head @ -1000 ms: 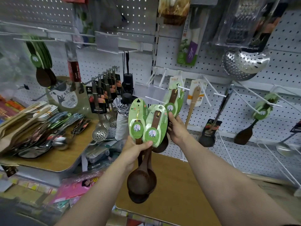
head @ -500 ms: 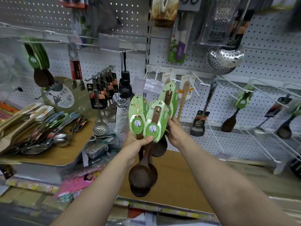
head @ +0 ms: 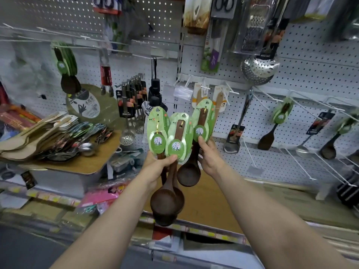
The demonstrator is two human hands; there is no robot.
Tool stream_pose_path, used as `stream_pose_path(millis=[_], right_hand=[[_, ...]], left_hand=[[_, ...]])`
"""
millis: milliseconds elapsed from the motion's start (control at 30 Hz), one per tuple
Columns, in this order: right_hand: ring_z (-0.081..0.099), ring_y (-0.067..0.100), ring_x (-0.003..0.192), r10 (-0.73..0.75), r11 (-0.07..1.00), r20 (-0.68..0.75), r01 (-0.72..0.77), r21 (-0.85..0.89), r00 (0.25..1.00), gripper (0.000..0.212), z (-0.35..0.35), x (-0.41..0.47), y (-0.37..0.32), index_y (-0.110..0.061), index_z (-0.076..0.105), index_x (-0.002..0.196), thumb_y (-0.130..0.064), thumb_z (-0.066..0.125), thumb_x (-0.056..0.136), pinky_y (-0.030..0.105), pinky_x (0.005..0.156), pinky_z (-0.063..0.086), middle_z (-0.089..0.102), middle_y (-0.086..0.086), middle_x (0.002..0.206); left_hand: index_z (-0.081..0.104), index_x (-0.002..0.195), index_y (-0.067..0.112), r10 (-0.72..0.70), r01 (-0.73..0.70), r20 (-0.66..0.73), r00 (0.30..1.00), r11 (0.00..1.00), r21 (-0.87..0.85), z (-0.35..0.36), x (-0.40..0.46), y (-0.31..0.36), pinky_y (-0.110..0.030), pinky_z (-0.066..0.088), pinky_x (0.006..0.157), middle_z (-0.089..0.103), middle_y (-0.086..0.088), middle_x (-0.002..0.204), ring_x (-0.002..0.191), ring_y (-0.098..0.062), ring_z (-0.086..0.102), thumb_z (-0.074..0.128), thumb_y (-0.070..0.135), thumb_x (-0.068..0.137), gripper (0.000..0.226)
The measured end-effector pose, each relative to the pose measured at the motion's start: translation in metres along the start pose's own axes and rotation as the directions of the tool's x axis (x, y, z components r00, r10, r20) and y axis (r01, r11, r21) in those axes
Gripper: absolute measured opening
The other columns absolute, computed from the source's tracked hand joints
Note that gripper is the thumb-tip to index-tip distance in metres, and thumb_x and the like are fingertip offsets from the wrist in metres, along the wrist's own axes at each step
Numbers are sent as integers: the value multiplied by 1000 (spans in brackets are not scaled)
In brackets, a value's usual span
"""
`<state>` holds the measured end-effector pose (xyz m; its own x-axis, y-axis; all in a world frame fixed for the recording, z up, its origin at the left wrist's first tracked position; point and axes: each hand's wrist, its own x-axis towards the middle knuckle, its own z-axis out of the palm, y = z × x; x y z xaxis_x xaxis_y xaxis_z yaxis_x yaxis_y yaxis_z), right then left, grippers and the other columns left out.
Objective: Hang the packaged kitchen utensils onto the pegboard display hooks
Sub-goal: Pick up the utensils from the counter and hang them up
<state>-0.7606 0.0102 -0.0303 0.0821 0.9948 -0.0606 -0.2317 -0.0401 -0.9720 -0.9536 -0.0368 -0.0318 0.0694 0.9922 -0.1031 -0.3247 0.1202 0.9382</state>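
While the left hand grips spare spoons, the right hand pinches one green-carded dark wooden spoon; next it probably needs threading onto a white pegboard hook.

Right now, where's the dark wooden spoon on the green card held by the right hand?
Head view, centre: the dark wooden spoon on a green card is pinched in the right hand, just right of the left hand's spoon bundle, before the white pegboard.

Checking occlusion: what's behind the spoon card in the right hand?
Behind that green spoon card: two pale wooden utensils on cards, hanging on white hooks. Their lower ends are covered by the card and right hand.
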Motion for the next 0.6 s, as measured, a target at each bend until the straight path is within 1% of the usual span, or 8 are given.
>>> stream_pose_path(millis=[33,67,133,200,267,433,533,600], right_hand=[[59,23,125,8,1000,-1,-8,-5,1000,39,0,-9,-2,-29,54,134,-42,62,97,48,110,42,66,-1,131],[59,24,124,15,1000,-3,-15,-4,1000,34,-1,-19,-3,-31,56,129,-42,61,97,47,110,43,66,-1,130],[60,22,119,28,1000,-10,-28,3,1000,19,-3,-35,-5,-35,60,116,-41,59,98,44,106,44,68,-2,125],[60,20,114,35,999,-6,-35,8,999,15,-3,-50,-5,-35,61,111,-42,58,99,41,101,46,69,-3,120],[61,19,109,41,999,4,-41,4,999,15,0,-64,-4,-34,62,110,-42,58,98,38,93,47,70,-3,113],[61,17,97,68,997,33,-70,42,997,25,17,-84,1,-25,62,115,-43,58,98,38,83,48,70,-2,101],[61,19,96,99,994,79,-102,33,992,31,42,-90,5,-21,61,114,-46,58,97,41,80,49,71,0,97],[60,21,98,132,991,101,-134,13,986,35,68,-89,11,-20,59,115,-49,58,96,41,77,49,70,1,97]], left_hand=[[56,127,12,-10,10,-12,1000,1000,-6,0,-8,2,-49,56,94,74,-11,112,103,-29,72,99,28,46,93],[56,127,11,-5,5,-12,1000,1000,-14,-1,-15,3,-51,56,94,74,-12,111,102,-31,72,99,28,45,94],[57,125,10,0,0,-23,1000,999,-33,-2,-33,7,-47,58,89,74,-14,109,99,-31,73,94,14,59,75],[59,116,12,0,-2,-57,998,999,-41,-5,-47,11,-39,60,80,75,-14,105,93,-28,73,83,-1,74,51],[60,113,11,14,-16,-79,997,999,-29,-11,-59,15,-36,61,73,74,-15,104,90,-28,73,78,-5,78,43],[56,126,4,29,-33,-147,989,999,-23,-45,-70,22,-32,59,62,74,-17,105,82,-24,74,77,-6,80,52],[56,113,6,13,-13,-198,980,1000,-2,-70,-68,29,-29,56,52,72,-13,88,65,-18,72,76,-5,82,39],[55,115,1,-2,0,-230,973,1000,-7,-91,-59,32,-30,55,49,71,-13,82,60,-18,71,77,-3,81,41]])
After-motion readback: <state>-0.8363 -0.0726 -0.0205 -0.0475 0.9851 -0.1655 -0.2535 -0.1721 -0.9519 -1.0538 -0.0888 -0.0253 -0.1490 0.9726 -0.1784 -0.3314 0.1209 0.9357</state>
